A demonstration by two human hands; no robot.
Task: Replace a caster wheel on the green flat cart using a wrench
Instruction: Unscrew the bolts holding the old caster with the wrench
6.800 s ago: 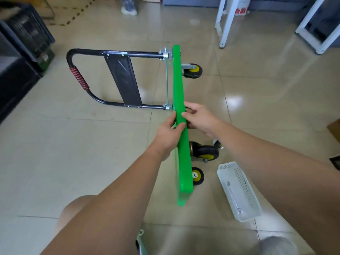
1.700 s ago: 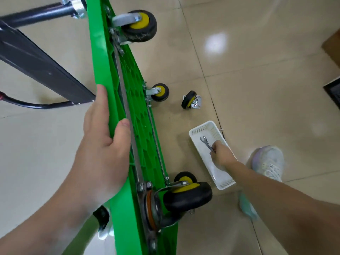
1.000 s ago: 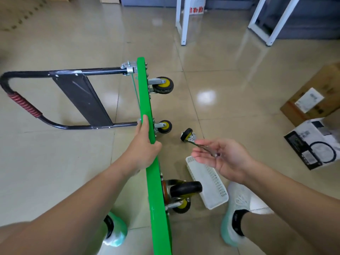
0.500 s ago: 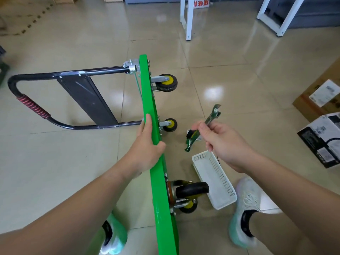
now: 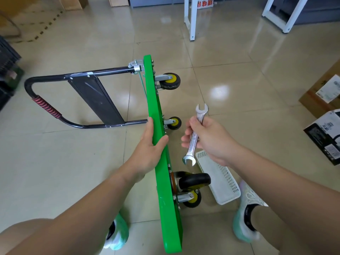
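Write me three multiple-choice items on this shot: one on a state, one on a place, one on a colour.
1. The green cart stands:
A. upright, ready to roll
B. tipped on its edge
C. flat, upside down

2. The white basket lies:
A. on the cart's deck
B. on a shelf
C. on the floor by the near wheels

3. The handle wrap is:
A. red
B. blue
C. yellow

Answers:
1 B, since the left hand grips its raised edge and the wheels point sideways.
2 C, since it rests on the floor right beside them.
3 A, since its coils show red.
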